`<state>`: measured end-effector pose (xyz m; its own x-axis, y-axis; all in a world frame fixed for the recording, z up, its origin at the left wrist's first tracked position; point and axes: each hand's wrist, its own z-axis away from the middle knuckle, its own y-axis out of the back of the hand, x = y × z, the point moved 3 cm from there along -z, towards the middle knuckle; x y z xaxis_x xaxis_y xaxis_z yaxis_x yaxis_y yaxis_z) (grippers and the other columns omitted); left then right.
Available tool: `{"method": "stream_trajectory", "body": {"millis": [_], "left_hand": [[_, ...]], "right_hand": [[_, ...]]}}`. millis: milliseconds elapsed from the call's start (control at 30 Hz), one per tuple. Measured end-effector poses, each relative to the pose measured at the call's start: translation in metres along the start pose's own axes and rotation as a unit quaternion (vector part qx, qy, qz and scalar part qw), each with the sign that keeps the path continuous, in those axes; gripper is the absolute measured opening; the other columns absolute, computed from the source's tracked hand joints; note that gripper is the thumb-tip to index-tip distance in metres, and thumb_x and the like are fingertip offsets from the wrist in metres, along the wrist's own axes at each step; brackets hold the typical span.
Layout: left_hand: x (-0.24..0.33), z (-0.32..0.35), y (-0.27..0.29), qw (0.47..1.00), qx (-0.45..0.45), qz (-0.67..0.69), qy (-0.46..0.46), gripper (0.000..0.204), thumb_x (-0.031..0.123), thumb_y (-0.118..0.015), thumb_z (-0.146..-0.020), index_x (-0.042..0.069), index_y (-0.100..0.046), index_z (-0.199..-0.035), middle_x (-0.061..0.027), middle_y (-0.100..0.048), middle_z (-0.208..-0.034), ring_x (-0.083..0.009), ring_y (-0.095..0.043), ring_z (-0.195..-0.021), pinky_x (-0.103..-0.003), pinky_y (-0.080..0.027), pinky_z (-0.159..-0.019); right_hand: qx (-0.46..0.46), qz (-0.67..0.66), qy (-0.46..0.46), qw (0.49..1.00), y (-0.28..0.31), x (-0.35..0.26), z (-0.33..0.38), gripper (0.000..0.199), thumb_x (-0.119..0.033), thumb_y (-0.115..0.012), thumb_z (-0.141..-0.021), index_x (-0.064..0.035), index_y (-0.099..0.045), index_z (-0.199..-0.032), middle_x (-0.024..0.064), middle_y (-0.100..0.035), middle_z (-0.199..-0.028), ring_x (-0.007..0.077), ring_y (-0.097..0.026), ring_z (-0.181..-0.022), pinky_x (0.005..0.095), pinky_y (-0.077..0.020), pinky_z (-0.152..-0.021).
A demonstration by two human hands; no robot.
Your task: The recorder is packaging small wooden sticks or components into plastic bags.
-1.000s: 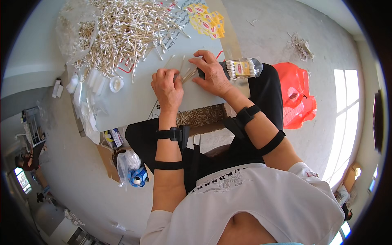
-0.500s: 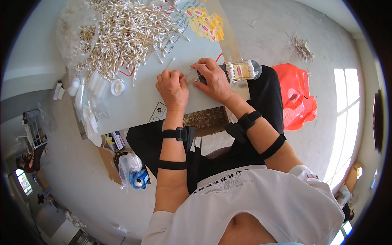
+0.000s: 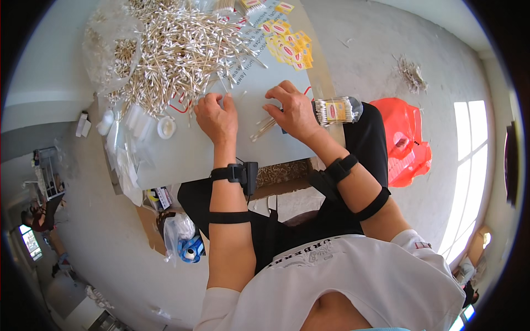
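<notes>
My left hand (image 3: 217,120) is at the near edge of a big heap of cotton swabs (image 3: 182,52). Its fingers bend toward the heap, thumb side apart; I make out nothing held. To its right, my right hand (image 3: 297,114) hovers low over the table, index finger and thumb separated. A few loose cotton swabs (image 3: 264,130) stick out leftward from beneath its curled lower fingers, which are partly hidden. Just right of that hand, a packet of cotton swabs (image 3: 334,111) with a yellow label lies on a dark, clear-ended holder (image 3: 356,109), partly covered by the hand.
Yellow labels (image 3: 290,47) lie scattered on the grey tabletop (image 3: 182,151). Left are a plastic bag (image 3: 102,52), a small round tub (image 3: 166,128) and white containers (image 3: 138,120). An open box of swabs (image 3: 284,174) is under the front edge. A red bag (image 3: 400,143) is on the floor.
My left hand has moved left, away from my right hand and toward the swab heap. The right hand stays by the packet, with the swabs below it more exposed. The view has shifted slightly.
</notes>
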<state>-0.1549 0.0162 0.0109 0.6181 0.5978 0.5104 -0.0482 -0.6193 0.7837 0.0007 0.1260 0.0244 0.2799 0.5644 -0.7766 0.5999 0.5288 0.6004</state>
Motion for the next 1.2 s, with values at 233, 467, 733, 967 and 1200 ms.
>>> {"method": "stream_trajectory", "body": {"millis": [233, 467, 733, 967, 1200], "left_hand": [[0.024, -0.041, -0.020, 0.989, -0.088, -0.078, 0.085, 0.029, 0.032, -0.074, -0.072, 0.004, -0.067, -0.074, -0.0149, -0.067, -0.080, -0.0362, -0.063, -0.081, -0.046, -0.050, -0.071], [0.004, -0.043, -0.011, 0.967, -0.206, -0.072, 0.128, 0.018, 0.021, -0.071, -0.071, 0.005, -0.070, -0.078, -0.0153, -0.069, -0.080, -0.0353, -0.067, -0.076, -0.044, -0.052, -0.068], [-0.001, -0.028, 0.006, 0.959, -0.272, 0.025, 0.080, 0.009, 0.014, -0.073, -0.074, 0.006, -0.070, -0.078, -0.0109, -0.068, -0.072, -0.0269, -0.066, -0.069, -0.038, -0.050, -0.064], [-0.002, -0.033, 0.004, 0.950, -0.302, 0.028, 0.079, 0.012, 0.017, -0.071, -0.076, 0.005, -0.070, -0.079, -0.0125, -0.068, -0.073, -0.0278, -0.066, -0.069, -0.038, -0.050, -0.065], [-0.004, -0.045, 0.004, 0.964, -0.257, -0.005, 0.065, 0.013, 0.017, -0.069, -0.077, 0.005, -0.070, -0.082, -0.0150, -0.068, -0.074, -0.0309, -0.067, -0.073, -0.040, -0.051, -0.069]], "right_hand": [[-0.023, 0.031, -0.072, 0.997, -0.036, -0.001, -0.072, 0.012, -0.012, -0.065, -0.076, -0.0070, -0.067, -0.087, 0.0135, -0.064, -0.097, 0.0330, -0.064, -0.088, 0.0419, -0.0518, -0.076], [-0.119, 0.058, 0.043, 0.990, -0.032, 0.001, -0.036, 0.005, -0.005, -0.062, -0.072, -0.0091, -0.065, -0.075, 0.0117, -0.060, -0.087, 0.0322, -0.063, -0.083, 0.0413, -0.0510, -0.070], [-0.082, 0.007, -0.014, 0.997, -0.021, 0.006, -0.031, 0.009, -0.011, -0.069, -0.074, -0.0065, -0.061, -0.075, 0.0094, -0.058, -0.083, 0.0305, -0.062, -0.077, 0.0399, -0.0493, -0.068], [0.031, 0.086, 0.056, 0.994, -0.028, 0.000, -0.055, 0.014, -0.016, -0.069, -0.076, -0.0055, -0.061, -0.076, 0.0102, -0.060, -0.081, 0.0317, -0.063, -0.078, 0.0416, -0.0502, -0.069], [-0.059, 0.128, 0.006, 0.990, -0.034, 0.005, -0.068, 0.011, -0.012, -0.060, -0.076, -0.0046, -0.067, -0.078, 0.0163, -0.065, -0.086, 0.0359, -0.066, -0.080, 0.0437, -0.0533, -0.071]]}}
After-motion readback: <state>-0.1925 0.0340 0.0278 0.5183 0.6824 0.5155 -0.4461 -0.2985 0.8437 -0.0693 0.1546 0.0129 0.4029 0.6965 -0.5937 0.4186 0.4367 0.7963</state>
